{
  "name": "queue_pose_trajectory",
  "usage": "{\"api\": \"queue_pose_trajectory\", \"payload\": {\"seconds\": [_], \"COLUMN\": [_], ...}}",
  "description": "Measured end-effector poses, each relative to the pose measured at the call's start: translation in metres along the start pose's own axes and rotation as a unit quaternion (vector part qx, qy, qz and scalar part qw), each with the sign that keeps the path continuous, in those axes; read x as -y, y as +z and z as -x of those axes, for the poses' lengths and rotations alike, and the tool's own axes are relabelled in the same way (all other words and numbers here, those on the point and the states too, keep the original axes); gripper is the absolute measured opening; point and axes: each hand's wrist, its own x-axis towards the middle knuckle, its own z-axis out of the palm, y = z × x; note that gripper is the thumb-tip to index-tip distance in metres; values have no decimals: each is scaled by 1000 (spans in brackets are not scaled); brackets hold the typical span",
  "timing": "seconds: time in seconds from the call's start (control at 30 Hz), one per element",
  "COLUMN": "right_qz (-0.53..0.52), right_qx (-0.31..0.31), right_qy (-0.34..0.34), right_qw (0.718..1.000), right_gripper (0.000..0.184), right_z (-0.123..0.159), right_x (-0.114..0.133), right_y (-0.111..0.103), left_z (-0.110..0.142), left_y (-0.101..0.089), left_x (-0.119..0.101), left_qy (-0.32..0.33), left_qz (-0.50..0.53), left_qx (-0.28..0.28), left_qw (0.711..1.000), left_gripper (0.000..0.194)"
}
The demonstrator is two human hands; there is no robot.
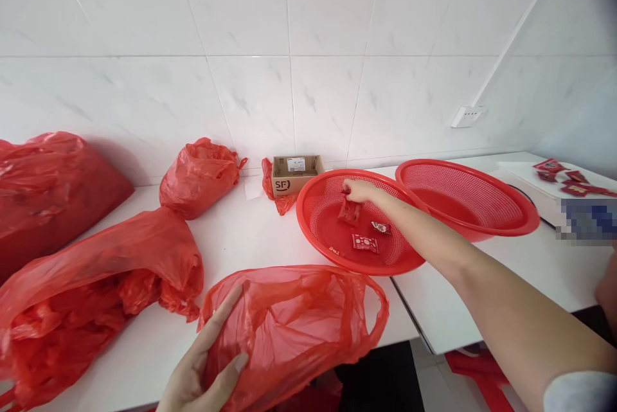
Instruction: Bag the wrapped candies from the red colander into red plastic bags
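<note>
My left hand [205, 360] is closed on the near-left side of a thin red plastic bag [299, 328], thumb inside the opening and fingers along the outside. The bag's mouth gapes upward at the table's front edge. Inside a round red plastic basket [313, 232], my right hand [359, 191] pinches the top of a small red packet [349, 213]. A red packet with white print [365, 243] and a dark and white wrapped piece [380, 227] lie on the basket floor nearby. Another small wrapper [335, 250] is partly hidden by the near rim.
A second red basket [525, 219] stands to the right. Behind, a cardboard box [289, 185] sits near the tiled wall. Several red plastic bags [197, 177] fill the left side. A white flat surface [520, 175] at far right bears red packets [549, 168]; part of another person shows there.
</note>
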Motion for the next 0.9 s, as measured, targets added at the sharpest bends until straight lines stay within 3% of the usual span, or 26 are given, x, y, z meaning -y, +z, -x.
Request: {"api": "queue_pose_trajectory", "payload": {"seconds": [0.13,0.23,0.33,0.4,0.43,0.47,0.5,0.6,0.67,0.73,0.8,0.83,0.9], "right_qz": [-49,-76,-210,-334,-359,-353,-327,-210,-167,-188,-248,-268,-239], "right_qx": [-58,-56,36,150,206,241,250,165,128,138,131,106,30], "right_qy": [-61,-106,-174,-254,-289,-312,-331,-354,-354,-354,-346,-332,-282], "right_qw": [995,990,961,895,863,848,849,896,911,906,895,898,929], "right_gripper": [32,26,22,25,26,27,27,35,41,39,35,34,36], "right_z": [18,45,88,120,135,148,158,174,176,174,169,164,149], "right_x": [17,40,68,87,96,104,110,122,122,116,102,93,68], "right_y": [-12,-15,-13,-4,5,16,29,67,78,71,50,38,19], "left_z": [-5,-7,-8,-8,-8,-7,-7,-6,-4,-3,-2,-2,-1], "left_y": [0,6,11,12,12,12,11,10,9,8,7,8,8], "left_x": [6,7,7,7,8,9,10,11,11,10,10,9,8], "left_qy": [-5,-8,-10,-12,-13,-12,-9,3,7,2,-5,-5,1], "left_qz": [6,26,31,24,18,11,2,-15,-17,-16,-16,-15,-15], "left_qx": [11,7,-7,-11,-9,-5,-1,6,5,2,-2,-4,-7], "left_qw": [1000,1000,999,1000,1000,1000,1000,1000,1000,1000,1000,1000,1000], "left_gripper": [62,62,63,66,67,67,67,65,64,64,65,65,64]}}
